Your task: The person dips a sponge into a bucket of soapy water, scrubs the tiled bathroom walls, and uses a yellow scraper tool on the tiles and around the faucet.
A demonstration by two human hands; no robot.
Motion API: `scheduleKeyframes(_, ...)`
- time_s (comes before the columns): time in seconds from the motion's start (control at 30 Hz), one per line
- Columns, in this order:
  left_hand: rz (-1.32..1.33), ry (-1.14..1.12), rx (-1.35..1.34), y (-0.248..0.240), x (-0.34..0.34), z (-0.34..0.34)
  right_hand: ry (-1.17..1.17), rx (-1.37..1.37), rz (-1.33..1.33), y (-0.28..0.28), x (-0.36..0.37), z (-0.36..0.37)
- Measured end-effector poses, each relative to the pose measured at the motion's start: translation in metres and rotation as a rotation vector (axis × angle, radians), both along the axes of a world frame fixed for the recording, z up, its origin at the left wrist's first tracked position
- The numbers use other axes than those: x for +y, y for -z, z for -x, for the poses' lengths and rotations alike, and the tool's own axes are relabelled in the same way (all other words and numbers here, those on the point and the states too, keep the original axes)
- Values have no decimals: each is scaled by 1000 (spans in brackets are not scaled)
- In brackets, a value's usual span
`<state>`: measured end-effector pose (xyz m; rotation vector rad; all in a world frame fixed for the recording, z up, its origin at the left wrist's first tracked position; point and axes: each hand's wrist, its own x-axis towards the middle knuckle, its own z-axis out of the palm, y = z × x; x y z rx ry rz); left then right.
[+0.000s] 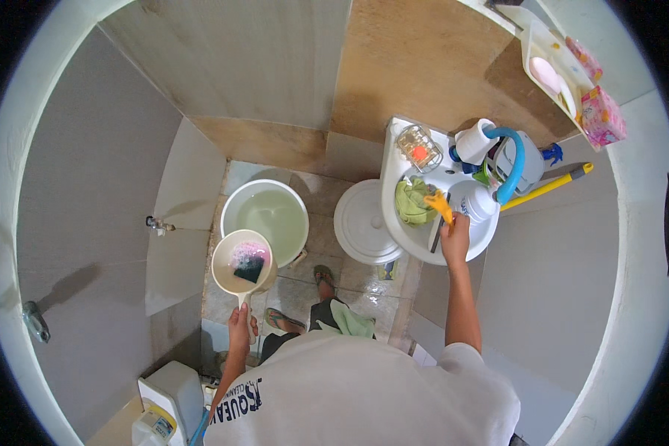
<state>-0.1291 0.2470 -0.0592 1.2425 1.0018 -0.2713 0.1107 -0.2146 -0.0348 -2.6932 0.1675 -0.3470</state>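
My left hand (pixel 241 327) is closed round the handle of a cream water dipper (pixel 217 276). Pink, foamy liquid and a dark green scouring pad (pixel 249 269) lie inside it. Over the white sink (pixel 391 195), my right hand (pixel 455 236) grips an orange-yellow tool (pixel 440 205) whose exact kind I cannot make out. A crumpled green cloth (pixel 413 202) is in the basin, left of the tool. Beside my right hand lies a white bottle (pixel 480 204). A dark, narrow strip shows near my fingers; whether it belongs to the tool is unclear.
A white tub (pixel 227 215) of cloudy water stands beyond the dipper. Right of it is a white lidded bucket (pixel 353 223). The sink also carries a wire holder (pixel 418 149), a white roll (pixel 473 141) and a blue curved handle (pixel 519 163). A tap (pixel 160 224) juts from the left wall.
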Motion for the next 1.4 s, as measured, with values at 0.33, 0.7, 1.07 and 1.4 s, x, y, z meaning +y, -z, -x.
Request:
scheduleKeyframes(0.33,-161,162,-105,-23,44,20,-552,93,-523,-47,245,68)
scheduleKeyframes(0.7,-597,595,-214,-35,106,-8,-913,458,518,25,459,46)
scheduleKeyframes(1.07,-282,239,-49,34,100,-65,-306,197,-213,-9,260,-201)
scheduleKeyframes(1.4,-133,42,-12,28,91,-127,-386,-48,-502,72,255,-254)
